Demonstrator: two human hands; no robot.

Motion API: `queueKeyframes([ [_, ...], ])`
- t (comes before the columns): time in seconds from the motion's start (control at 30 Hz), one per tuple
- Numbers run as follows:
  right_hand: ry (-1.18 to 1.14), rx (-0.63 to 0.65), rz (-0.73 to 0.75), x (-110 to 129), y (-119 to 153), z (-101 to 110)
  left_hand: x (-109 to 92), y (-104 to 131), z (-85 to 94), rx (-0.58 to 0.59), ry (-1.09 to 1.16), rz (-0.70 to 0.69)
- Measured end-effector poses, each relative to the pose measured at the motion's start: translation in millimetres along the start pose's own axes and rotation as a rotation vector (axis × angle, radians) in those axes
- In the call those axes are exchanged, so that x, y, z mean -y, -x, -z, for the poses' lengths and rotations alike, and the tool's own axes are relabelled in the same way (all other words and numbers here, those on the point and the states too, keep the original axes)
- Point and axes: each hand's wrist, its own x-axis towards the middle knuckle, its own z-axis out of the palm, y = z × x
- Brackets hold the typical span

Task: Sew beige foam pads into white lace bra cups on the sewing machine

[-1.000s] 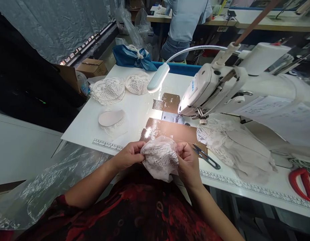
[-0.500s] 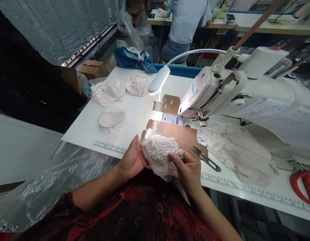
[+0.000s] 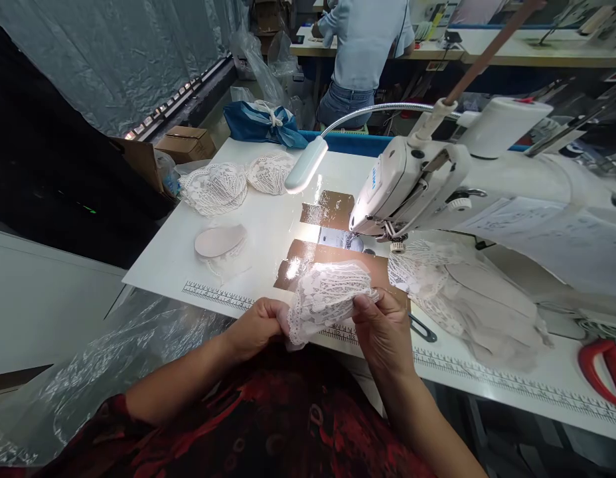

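Observation:
A white lace bra cup (image 3: pixel 332 295) is stretched between my two hands over the table's front edge. My left hand (image 3: pixel 261 325) pinches its lower left edge, fingers partly hidden behind the lace. At its right end my right hand (image 3: pixel 385 325) grips the edge between thumb and fingers. Beside my right hand lie thread snips (image 3: pixel 422 326), their blades hidden by the hand. Just beyond the cup stands a white sewing machine (image 3: pixel 417 179), its needle area lit by a lamp (image 3: pixel 307 164) on a bent neck.
Lace cups (image 3: pixel 216 187) lie at the back left, with a smooth beige pad (image 3: pixel 220 240) nearer. Lace and beige fabric pieces (image 3: pixel 480 305) are piled right of the needle. A red object (image 3: pixel 604 372) sits at the right edge. Another person (image 3: pixel 360 53) sits further back.
My left hand has gone from open under the cup to pinching its edge. The cup is spread wider and turned, and my right hand has moved right, covering the snips' blades.

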Motion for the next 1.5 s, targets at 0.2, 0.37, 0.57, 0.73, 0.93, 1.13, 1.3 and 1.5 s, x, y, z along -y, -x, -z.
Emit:
queueKeyframes([
  [0.2, 0.402, 0.326, 0.072, 9, 4, 2, -46, 9, 13.2, -0.089, -0.713, -0.502],
  [0.37, 0.599, 0.468, 0.213, 10, 11, -9, -51, 0, -2.9, 0.158, -1.035, -0.419],
  [0.57, 0.646, 0.41, 0.318, 12, 8, -8, -43, -6, -8.4, 0.235, -1.004, -0.443],
  [0.73, 0.663, 0.342, 0.281, 13, 8, -10, -47, -10, -6.3, 0.227, -0.87, -0.375],
  [0.93, 0.636, 0.316, 0.215, 10, 8, -11, -46, -18, -6.0, 0.233, -0.74, -0.294],
  [1.13, 0.581, 0.371, 0.054, 13, 0, -6, -45, -24, -9.9, 0.226, -0.73, -0.325],
  [1.3, 0.48, 0.379, -0.052, 17, -3, -2, -45, -28, -7.2, 0.303, -0.57, -0.166],
  [1.5, 0.297, 0.377, -0.154, 7, -8, 1, -32, -36, -16.2, 0.249, -0.186, -0.086],
])
